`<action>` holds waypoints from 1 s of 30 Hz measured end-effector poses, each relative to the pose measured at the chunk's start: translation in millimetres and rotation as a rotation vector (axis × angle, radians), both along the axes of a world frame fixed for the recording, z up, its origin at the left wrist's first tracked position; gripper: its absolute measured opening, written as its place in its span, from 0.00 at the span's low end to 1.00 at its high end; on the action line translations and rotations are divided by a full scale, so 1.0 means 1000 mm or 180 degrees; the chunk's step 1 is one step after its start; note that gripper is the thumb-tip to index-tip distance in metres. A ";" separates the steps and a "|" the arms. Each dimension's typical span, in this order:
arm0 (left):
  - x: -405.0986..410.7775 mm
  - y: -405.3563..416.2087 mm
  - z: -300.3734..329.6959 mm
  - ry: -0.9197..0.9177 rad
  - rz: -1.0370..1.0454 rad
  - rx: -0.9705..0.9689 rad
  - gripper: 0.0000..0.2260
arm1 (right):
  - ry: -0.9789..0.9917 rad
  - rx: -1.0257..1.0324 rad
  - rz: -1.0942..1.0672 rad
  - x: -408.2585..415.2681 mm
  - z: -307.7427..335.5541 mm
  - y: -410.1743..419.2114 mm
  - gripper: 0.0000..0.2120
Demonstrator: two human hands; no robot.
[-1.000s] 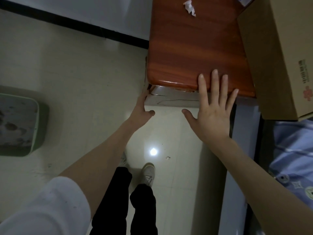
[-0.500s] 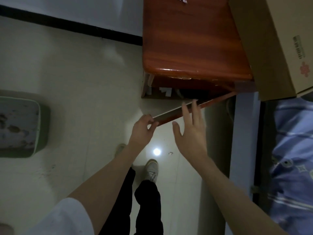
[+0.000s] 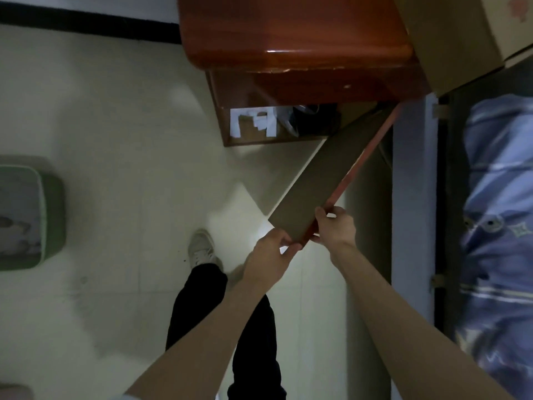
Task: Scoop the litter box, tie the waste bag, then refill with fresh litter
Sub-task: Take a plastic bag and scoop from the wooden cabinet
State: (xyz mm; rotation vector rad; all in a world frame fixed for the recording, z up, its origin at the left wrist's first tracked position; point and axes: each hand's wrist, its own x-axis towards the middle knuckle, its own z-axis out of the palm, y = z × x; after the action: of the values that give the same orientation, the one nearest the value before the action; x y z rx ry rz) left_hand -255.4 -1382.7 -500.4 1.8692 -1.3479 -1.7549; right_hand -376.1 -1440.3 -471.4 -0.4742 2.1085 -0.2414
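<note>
Both hands hold the free edge of an open cabinet door [image 3: 326,180], which swings out from a red-brown wooden cabinet [image 3: 302,44] toward the person. The left hand [image 3: 269,256] has its fingers curled around the door's near corner, thumb on the pale inner face. The right hand [image 3: 336,226] pinches the door's red outer edge just beside the left, fingers wrapped over the rim. Inside the cabinet, on its floor, lie white paper scraps [image 3: 252,122] and a dark bundle next to a clear plastic bag [image 3: 284,118]; what they are is hard to tell in the dim light. The green litter box [image 3: 50,220] sits on the pale tiled floor [image 3: 121,157] at the far left, well apart from the hands, with grey, soiled litter showing inside. A cardboard box [image 3: 450,36] rests on the cabinet top at the upper right. Blue patterned bedding [image 3: 499,215] lies along the right edge. The person's black trousers and a light sneaker [image 3: 202,246] show below the arms.
</note>
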 end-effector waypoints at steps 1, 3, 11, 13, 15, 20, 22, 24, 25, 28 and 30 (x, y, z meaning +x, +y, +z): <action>-0.002 0.001 0.001 0.0057 -0.0133 0.0063 0.04 | 0.0041 0.0013 0.0062 -0.004 0.000 0.002 0.13; 0.000 0.000 0.004 0.0026 -0.0532 -0.0079 0.06 | 0.0121 0.0014 0.0366 -0.011 0.002 0.003 0.13; 0.046 -0.070 0.041 -0.1997 -0.1660 -0.2151 0.29 | 0.0401 0.0227 0.0822 -0.017 0.012 0.006 0.11; 0.051 -0.094 0.052 -0.2374 -0.1810 -0.2545 0.32 | 0.0569 0.0388 0.0896 -0.030 0.016 0.012 0.11; 0.051 -0.112 0.062 -0.2667 -0.1849 -0.2690 0.34 | 0.0785 0.0552 0.0928 -0.051 0.019 0.022 0.12; 0.047 -0.134 0.063 -0.2986 -0.1609 -0.2339 0.37 | 0.1475 0.0775 0.1231 -0.126 0.030 0.040 0.17; 0.047 -0.136 0.058 -0.3025 -0.1600 -0.2286 0.37 | 0.1585 0.0765 0.1265 -0.149 0.028 0.042 0.19; 0.049 -0.137 0.055 -0.3071 -0.1596 -0.2286 0.38 | 0.1580 0.0692 0.1296 -0.158 0.025 0.044 0.24; 0.050 -0.138 0.054 -0.3081 -0.1603 -0.2312 0.38 | 0.1586 0.0642 0.1278 -0.160 0.023 0.046 0.27; 0.054 -0.138 0.055 -0.3079 -0.1677 -0.2331 0.38 | 0.1659 0.0513 0.1293 -0.161 0.021 0.054 0.32; 0.056 -0.138 0.057 -0.3080 -0.1687 -0.2327 0.38 | 0.1701 0.0489 0.1379 -0.163 0.022 0.058 0.34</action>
State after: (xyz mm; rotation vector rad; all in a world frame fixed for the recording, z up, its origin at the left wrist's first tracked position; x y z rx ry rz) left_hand -199.4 -1520.7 -443.7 2.0022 -2.5208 -0.1935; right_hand -538.7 -1381.9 -449.5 -0.9656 2.4371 0.3313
